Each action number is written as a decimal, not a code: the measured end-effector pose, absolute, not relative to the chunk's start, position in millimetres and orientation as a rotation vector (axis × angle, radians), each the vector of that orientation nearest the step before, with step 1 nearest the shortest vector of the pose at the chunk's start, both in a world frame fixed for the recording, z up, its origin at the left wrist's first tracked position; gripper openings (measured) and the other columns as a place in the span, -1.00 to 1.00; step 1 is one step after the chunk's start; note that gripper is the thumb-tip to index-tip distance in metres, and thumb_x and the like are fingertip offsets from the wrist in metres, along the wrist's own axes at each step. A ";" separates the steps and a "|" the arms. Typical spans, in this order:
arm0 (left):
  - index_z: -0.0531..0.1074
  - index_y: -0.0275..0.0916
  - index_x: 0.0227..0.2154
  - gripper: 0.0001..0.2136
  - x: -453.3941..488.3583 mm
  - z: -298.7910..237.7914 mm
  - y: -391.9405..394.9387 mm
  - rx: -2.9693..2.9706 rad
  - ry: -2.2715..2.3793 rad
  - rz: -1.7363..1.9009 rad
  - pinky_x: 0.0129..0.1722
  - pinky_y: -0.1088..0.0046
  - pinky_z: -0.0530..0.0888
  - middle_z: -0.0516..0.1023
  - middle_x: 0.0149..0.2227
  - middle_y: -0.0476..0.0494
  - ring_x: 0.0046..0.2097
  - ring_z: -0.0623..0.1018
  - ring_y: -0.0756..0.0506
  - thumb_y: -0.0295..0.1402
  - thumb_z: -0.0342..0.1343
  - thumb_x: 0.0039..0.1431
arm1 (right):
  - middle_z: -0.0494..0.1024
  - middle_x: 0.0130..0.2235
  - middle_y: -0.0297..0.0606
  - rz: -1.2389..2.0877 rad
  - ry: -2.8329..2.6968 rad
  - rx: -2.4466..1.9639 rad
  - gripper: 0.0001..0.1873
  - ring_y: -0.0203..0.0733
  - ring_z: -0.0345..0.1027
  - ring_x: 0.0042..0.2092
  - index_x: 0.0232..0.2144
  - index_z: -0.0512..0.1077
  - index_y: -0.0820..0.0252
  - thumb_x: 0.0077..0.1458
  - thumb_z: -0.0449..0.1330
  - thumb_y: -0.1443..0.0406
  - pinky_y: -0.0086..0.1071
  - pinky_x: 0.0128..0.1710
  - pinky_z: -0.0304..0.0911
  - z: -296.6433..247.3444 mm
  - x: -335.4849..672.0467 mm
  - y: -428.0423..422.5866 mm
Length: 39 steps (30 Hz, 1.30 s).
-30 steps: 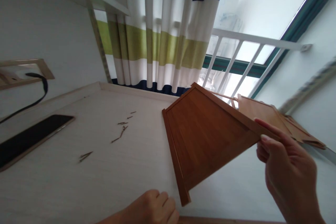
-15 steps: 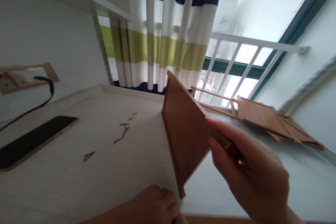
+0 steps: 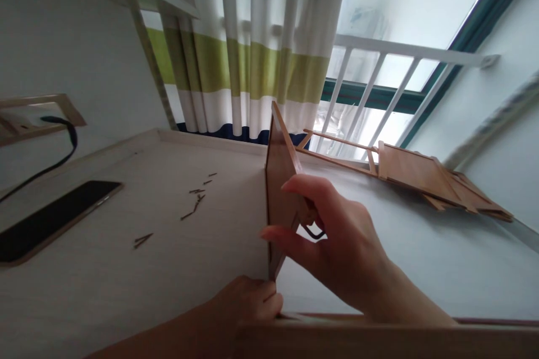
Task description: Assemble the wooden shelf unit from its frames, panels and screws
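My right hand (image 3: 332, 247) is closed on a brown wooden panel (image 3: 279, 179), thumb on its near face and fingers behind it. The panel stands almost on edge on the white desk (image 3: 202, 258), its thin side toward me. My left hand (image 3: 244, 305) lies curled on the desk at the panel's lower corner, touching it; whether it holds anything is hidden. Another wooden piece (image 3: 379, 334) runs along the bottom edge of the view below both hands.
Several small dark nails (image 3: 196, 202) lie scattered on the desk to the left. A black phone (image 3: 54, 219) rests at the far left. More wooden panels and a thin frame (image 3: 421, 174) lie at the back right by the window railing (image 3: 391, 67). A striped curtain (image 3: 252, 56) hangs behind.
My right hand has swung the wooden panel up from nearly flat to standing on edge and moved left with it. My left hand has stayed at the panel's lower corner.
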<state>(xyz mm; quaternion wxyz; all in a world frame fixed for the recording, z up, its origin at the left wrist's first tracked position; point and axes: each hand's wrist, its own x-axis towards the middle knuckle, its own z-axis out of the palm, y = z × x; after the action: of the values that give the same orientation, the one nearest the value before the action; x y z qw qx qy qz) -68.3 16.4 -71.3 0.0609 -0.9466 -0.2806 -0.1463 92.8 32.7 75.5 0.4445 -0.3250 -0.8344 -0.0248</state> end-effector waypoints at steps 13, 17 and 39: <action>0.10 -0.21 -0.54 -0.84 -64.9 -52.4 5.4 -2.687 -0.579 -0.319 -0.65 0.44 0.17 0.30 -0.60 0.06 -0.60 0.32 -0.01 -0.44 -0.04 0.09 | 0.15 -0.54 -0.52 -0.251 -2.002 -0.820 -0.76 -0.47 -0.10 -0.63 -0.20 0.08 0.17 0.04 -0.03 0.45 -0.55 -0.65 -0.08 65.6 87.9 40.0; 0.11 -0.22 -0.50 -0.86 -65.2 -54.4 6.1 -2.699 -0.639 -0.409 -0.63 0.46 0.20 0.32 -0.59 0.06 -0.59 0.32 0.00 -0.43 -0.06 0.13 | 0.12 -0.56 -0.54 -0.283 -1.941 -0.811 -0.74 -0.47 -0.09 -0.63 -0.19 0.07 0.18 0.03 -0.01 0.43 -0.55 -0.66 -0.08 62.0 90.3 39.4; 0.14 -0.25 -0.44 -0.76 -67.2 -67.6 13.1 -2.782 -0.763 -0.616 -0.59 0.48 0.21 0.34 -0.55 0.04 -0.55 0.38 0.00 -0.20 -0.20 0.22 | 0.16 -0.55 -0.48 -0.260 -1.997 -0.823 -0.80 -0.44 -0.06 -0.62 -0.18 0.05 0.17 0.10 -0.09 0.40 -0.53 -0.69 -0.03 64.8 89.4 36.5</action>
<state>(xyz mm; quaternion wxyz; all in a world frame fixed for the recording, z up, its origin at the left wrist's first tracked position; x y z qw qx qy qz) -67.2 13.1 -67.6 0.0956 -0.9388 -0.2574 -0.2079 89.4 36.5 64.8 0.4645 -0.3348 -0.8130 -0.1058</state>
